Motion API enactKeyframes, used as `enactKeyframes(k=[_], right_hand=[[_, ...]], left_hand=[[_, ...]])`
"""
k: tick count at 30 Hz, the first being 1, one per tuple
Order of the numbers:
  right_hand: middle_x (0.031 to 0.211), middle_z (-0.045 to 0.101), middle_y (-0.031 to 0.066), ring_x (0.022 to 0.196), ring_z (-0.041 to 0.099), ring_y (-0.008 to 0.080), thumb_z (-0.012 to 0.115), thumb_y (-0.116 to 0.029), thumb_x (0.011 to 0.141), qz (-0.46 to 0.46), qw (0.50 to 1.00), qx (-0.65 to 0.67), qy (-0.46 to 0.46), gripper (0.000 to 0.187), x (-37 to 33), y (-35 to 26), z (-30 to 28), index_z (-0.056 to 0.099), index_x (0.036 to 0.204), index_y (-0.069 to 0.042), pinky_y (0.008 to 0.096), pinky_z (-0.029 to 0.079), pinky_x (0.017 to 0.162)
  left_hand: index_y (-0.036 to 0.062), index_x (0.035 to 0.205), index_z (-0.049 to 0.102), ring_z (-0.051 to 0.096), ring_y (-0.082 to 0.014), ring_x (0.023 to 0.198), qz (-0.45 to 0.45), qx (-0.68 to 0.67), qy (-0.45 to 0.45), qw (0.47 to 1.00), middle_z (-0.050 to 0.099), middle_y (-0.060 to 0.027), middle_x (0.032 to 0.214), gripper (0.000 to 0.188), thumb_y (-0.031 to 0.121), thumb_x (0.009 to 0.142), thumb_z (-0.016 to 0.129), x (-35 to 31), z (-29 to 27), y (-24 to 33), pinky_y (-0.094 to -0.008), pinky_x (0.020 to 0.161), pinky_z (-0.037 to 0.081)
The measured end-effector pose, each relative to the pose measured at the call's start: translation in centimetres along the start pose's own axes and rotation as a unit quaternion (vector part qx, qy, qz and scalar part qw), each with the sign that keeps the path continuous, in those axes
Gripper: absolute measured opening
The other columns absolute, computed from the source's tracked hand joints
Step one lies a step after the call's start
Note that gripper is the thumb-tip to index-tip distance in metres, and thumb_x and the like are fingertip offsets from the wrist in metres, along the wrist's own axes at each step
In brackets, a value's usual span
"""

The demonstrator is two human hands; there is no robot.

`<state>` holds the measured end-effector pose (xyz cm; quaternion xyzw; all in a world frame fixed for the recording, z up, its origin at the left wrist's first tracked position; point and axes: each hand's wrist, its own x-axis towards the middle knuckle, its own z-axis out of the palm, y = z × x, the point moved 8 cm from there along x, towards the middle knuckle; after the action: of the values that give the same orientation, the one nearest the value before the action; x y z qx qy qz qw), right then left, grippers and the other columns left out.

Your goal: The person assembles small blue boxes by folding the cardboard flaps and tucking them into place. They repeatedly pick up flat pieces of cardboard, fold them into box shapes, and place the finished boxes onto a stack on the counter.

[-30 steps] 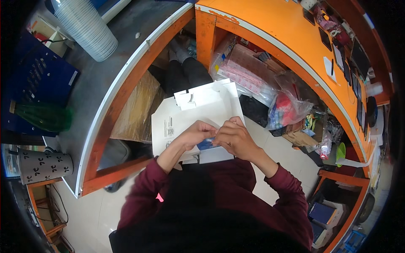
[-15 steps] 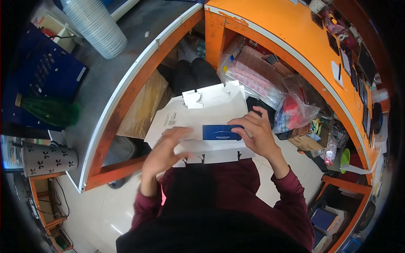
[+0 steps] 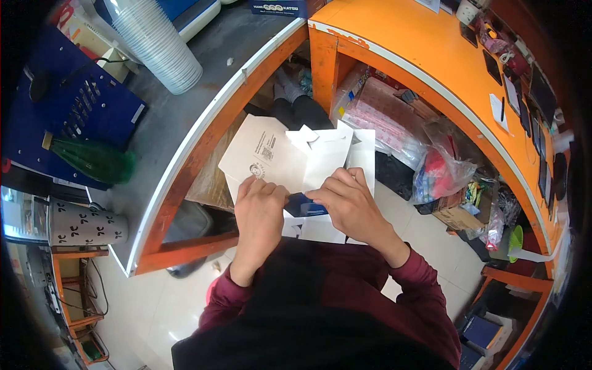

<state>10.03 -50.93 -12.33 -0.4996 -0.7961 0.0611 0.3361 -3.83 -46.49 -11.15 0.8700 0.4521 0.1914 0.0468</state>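
Note:
A white, partly folded cardboard carton point(image 3: 246, 148) rests across my lap, with dark print on its left panel and cut flaps along its far edge. My left hand point(image 3: 259, 213) is closed, its fingertips pinching the carton near the middle. From the other side my right hand point(image 3: 348, 200) grips the carton too, fingers curled and thumb pointing inward. Between the two hands shows a dark blue printed panel point(image 3: 308, 206), partly covered by the fingers. The right part of the carton is bent up at an angle to the left panel.
On the grey counter at left stand a stack of clear plastic cups point(image 3: 163, 52), a green bottle point(image 3: 92, 160) and a patterned paper cup point(image 3: 89, 222). An orange desk point(image 3: 394, 31) curves along the right. Bagged goods point(image 3: 431, 172) and boxes fill the shelf below it.
My left hand has come inward and closed on the carton beside my right hand. The carton has bent: its left panel now angles up and the blue panel is more covered.

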Motion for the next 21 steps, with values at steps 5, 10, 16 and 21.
enactKeyframes(k=[5,10,16,21], right_hand=[[0.09,0.064,0.0016,0.093,0.056,0.021,0.066,-0.006,0.086,-0.014,0.997,0.075,-0.014,0.017,-0.3,0.1,-0.1,0.07,0.102,-0.009,0.0375,0.036,0.085],[0.083,0.063,0.0055,0.083,0.056,0.0237,0.075,-0.004,0.081,0.058,0.994,0.078,0.053,0.025,-0.6,1.7,-2.0,0.07,0.106,-0.006,0.0346,0.042,0.078],[0.115,0.065,0.0122,0.108,0.061,0.028,0.074,-0.013,0.088,0.103,0.965,0.196,0.14,0.037,-2.2,2.5,-2.2,0.062,0.122,-0.003,0.0367,0.05,0.088],[0.158,0.025,0.0193,0.138,0.042,0.0329,0.075,-0.027,0.092,0.334,0.728,0.565,0.199,0.1,-6.6,9.6,1.5,0.005,0.159,-0.008,0.0482,0.052,0.098]], left_hand=[[0.0076,0.077,0.069,0.064,-0.0263,0.082,0.037,-0.005,-0.015,0.999,0.067,-0.0065,0.072,0.007,0.008,0.074,0.075,0.6,0.6,0.8,-0.0429,0.098,0.045],[0.0079,0.108,0.067,0.062,-0.0288,0.099,0.07,-0.007,-0.019,0.997,0.065,-0.0101,0.101,0.035,0.008,0.074,0.075,0.4,0.2,3.9,-0.0485,0.108,0.04],[0.0042,0.13,0.057,0.057,-0.0345,0.119,0.075,-0.103,0.072,0.989,0.058,-0.0133,0.125,0.066,0.002,0.067,0.078,-0.8,2.8,3.6,-0.054,0.109,0.042],[0.0074,0.125,0.064,0.061,-0.0299,0.117,0.178,-0.103,0.083,0.975,0.064,-0.01,0.12,0.045,0.009,0.08,0.067,-3.4,2.3,2.8,-0.051,0.108,0.043]])
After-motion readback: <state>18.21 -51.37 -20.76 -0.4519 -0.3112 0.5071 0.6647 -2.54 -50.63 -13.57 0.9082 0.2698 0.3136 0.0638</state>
